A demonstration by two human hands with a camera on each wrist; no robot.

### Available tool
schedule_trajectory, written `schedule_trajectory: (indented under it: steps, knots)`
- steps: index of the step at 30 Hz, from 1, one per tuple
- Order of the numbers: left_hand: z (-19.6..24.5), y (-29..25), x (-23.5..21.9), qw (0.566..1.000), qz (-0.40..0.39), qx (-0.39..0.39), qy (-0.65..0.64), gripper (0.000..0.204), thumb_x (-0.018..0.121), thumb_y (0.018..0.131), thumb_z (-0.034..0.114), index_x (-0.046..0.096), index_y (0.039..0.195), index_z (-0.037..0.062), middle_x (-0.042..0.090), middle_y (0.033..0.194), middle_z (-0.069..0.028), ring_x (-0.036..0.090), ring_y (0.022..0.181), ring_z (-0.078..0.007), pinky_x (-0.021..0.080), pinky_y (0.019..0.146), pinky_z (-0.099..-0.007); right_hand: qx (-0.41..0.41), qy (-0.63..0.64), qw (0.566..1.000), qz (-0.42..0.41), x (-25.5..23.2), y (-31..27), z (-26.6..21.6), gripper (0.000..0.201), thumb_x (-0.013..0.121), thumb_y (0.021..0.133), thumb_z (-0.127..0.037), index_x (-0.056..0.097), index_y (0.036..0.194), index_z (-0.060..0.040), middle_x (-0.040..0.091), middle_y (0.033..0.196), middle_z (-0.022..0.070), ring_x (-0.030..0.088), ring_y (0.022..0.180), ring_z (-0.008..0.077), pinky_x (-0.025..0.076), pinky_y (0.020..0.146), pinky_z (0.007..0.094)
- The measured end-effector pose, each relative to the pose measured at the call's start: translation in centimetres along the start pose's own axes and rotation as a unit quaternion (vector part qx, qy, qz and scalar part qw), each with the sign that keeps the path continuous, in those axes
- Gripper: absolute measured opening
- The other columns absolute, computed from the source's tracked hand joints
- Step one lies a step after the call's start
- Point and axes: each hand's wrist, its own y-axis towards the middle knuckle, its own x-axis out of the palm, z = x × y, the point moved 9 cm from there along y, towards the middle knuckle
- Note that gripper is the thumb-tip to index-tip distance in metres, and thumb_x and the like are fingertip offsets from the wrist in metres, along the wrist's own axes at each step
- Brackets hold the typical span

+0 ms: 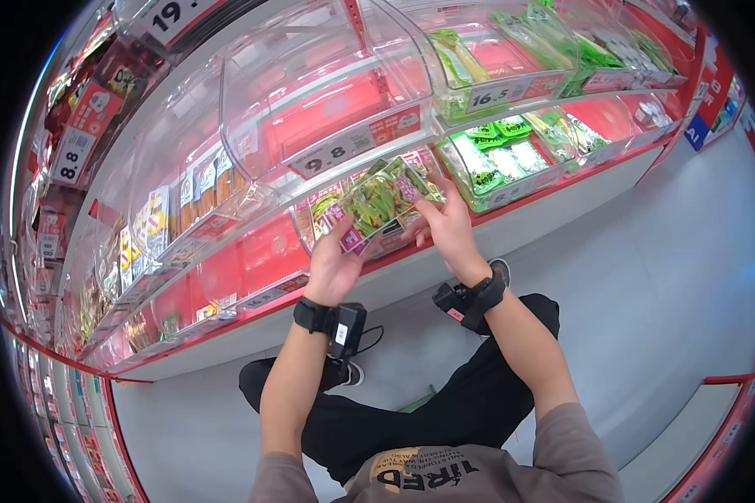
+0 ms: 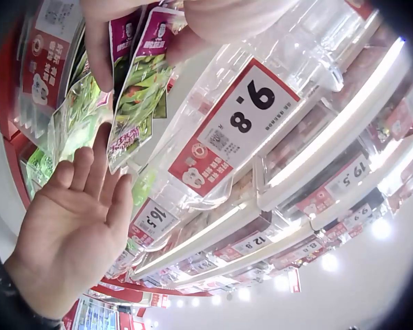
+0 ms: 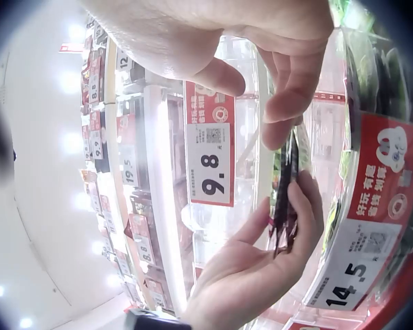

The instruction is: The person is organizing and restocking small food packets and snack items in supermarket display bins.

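Observation:
My left hand (image 1: 335, 270) grips flat clear-fronted packets (image 1: 376, 205) with purple labels and green vegetable pieces flecked with red. Its thumb lies over the near left end, with the fingers behind. Seen edge-on in the right wrist view, the packets (image 3: 283, 199) stand stacked close together in the left hand (image 3: 261, 275). At their other end is my right hand (image 1: 455, 233), its thumb held apart and fingertips right at the packet edge. The left wrist view shows that right hand (image 2: 76, 220) with its palm turned to the camera and fingers extended.
Clear plastic shelf bins surround the hands, with a 9.8 price tag (image 1: 331, 155) just above. Green and white packets (image 1: 499, 155) fill a bin on the right. A red-edged lower shelf (image 1: 554, 186) runs above the grey floor (image 1: 646, 243).

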Motion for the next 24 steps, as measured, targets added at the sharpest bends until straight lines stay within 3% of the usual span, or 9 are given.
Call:
schedule_trajectory:
  steps: [7, 8, 11, 12, 15, 16, 17, 19, 24]
  knots:
    - [-0.1, 8.7, -1.6, 1.000, 0.017, 0.024, -0.006, 0.027, 0.043, 0.093, 0.004, 0.047, 0.119, -0.0031, 0.054, 0.118, -0.0152, 0.053, 0.112, -0.0285, 0.042, 0.101, -0.0456, -0.014, -0.048, 0.998, 0.033, -1.6, 0.7, -1.2, 0.047, 0.050, 0.086, -0.001, 0.033, 0.130, 0.0022, 0.063, 0.095, 0.0195, 0.065, 0.060, 0.0188, 0.045, 0.042, 0.0225]
    - [-0.2, 9.7, -2.4, 0.997, 0.062, 0.018, -0.039, 0.030, 0.040, 0.092, 0.001, 0.045, 0.121, -0.0054, 0.052, 0.122, -0.0178, 0.051, 0.115, -0.0293, 0.041, 0.103, -0.0458, -0.003, -0.047, 0.998, 0.037, -1.8, 0.8, -1.0, 0.047, 0.051, 0.085, -0.001, 0.035, 0.129, 0.0011, 0.063, 0.096, 0.0174, 0.064, 0.061, 0.0169, 0.045, 0.041, 0.0220]
    - [0.8, 12.3, -2.5, 0.994, 0.016, 0.046, -0.102, 0.032, 0.039, 0.093, 0.003, 0.041, 0.123, -0.0077, 0.049, 0.127, -0.0183, 0.048, 0.118, -0.0317, 0.041, 0.104, -0.0476, -0.032, -0.065, 0.997, 0.028, -1.7, 1.3, -1.0, 0.046, 0.053, 0.084, -0.001, 0.037, 0.127, 0.0003, 0.063, 0.095, 0.0149, 0.063, 0.061, 0.0146, 0.044, 0.041, 0.0218]
    - [0.6, 14.3, -3.4, 0.989, 0.092, 0.037, -0.108, 0.034, 0.043, 0.095, 0.007, 0.040, 0.126, -0.0059, 0.048, 0.128, -0.0188, 0.047, 0.119, -0.0327, 0.042, 0.102, -0.0497, -0.040, -0.077, 0.996, 0.034, -1.8, 1.3, -0.9, 0.045, 0.054, 0.084, -0.002, 0.039, 0.126, -0.0007, 0.062, 0.092, 0.0125, 0.062, 0.061, 0.0130, 0.045, 0.044, 0.0230]
    - [2.5, 13.8, -0.3, 0.988, 0.081, 0.108, -0.074, 0.035, 0.047, 0.095, 0.012, 0.041, 0.127, -0.0028, 0.047, 0.129, -0.0190, 0.047, 0.119, -0.0328, 0.043, 0.101, -0.0501, -0.055, -0.108, 0.992, 0.039, -1.8, 1.6, -0.6, 0.044, 0.055, 0.083, -0.004, 0.040, 0.124, -0.0011, 0.062, 0.091, 0.0120, 0.062, 0.061, 0.0132, 0.046, 0.049, 0.0247]
    - [2.2, 15.1, -0.9, 0.988, 0.075, 0.084, -0.105, 0.035, 0.050, 0.094, 0.014, 0.043, 0.126, -0.0007, 0.047, 0.129, -0.0187, 0.046, 0.119, -0.0316, 0.044, 0.101, -0.0496, -0.052, -0.103, 0.992, 0.060, -2.0, 1.5, -0.4, 0.044, 0.057, 0.079, -0.011, 0.045, 0.119, -0.0014, 0.064, 0.086, 0.0138, 0.063, 0.064, 0.0200, 0.049, 0.061, 0.0331]
    - [2.2, 18.2, -3.4, 0.986, 0.073, 0.084, -0.121, 0.035, 0.050, 0.094, 0.014, 0.044, 0.125, -0.0010, 0.045, 0.131, -0.0169, 0.046, 0.119, -0.0319, 0.042, 0.101, -0.0493, -0.058, -0.107, 0.991, 0.063, -2.0, 1.6, -0.5, 0.043, 0.057, 0.078, -0.011, 0.045, 0.119, -0.0012, 0.064, 0.086, 0.0134, 0.063, 0.064, 0.0206, 0.048, 0.062, 0.0337]
    - [3.4, 18.8, -2.9, 0.988, 0.030, 0.134, -0.072, 0.034, 0.052, 0.093, 0.016, 0.046, 0.123, 0.0004, 0.047, 0.129, -0.0162, 0.047, 0.117, -0.0311, 0.041, 0.102, -0.0491, -0.070, -0.117, 0.988, 0.071, -2.0, 1.7, -0.8, 0.042, 0.057, 0.078, -0.010, 0.047, 0.117, -0.0008, 0.064, 0.087, 0.0126, 0.062, 0.065, 0.0217, 0.048, 0.064, 0.0350]
    - [5.2, 23.2, -6.6, 0.985, -0.069, 0.155, 0.023, 0.026, 0.059, 0.087, 0.007, 0.055, 0.113, 0.0055, 0.060, 0.112, -0.0092, 0.057, 0.104, -0.0202, 0.050, 0.088, -0.0361, -0.100, -0.130, 0.983, 0.078, -1.7, 1.1, -2.2, 0.040, 0.059, 0.077, -0.010, 0.048, 0.115, -0.0014, 0.064, 0.081, 0.0120, 0.061, 0.065, 0.0260, 0.046, 0.063, 0.0373]
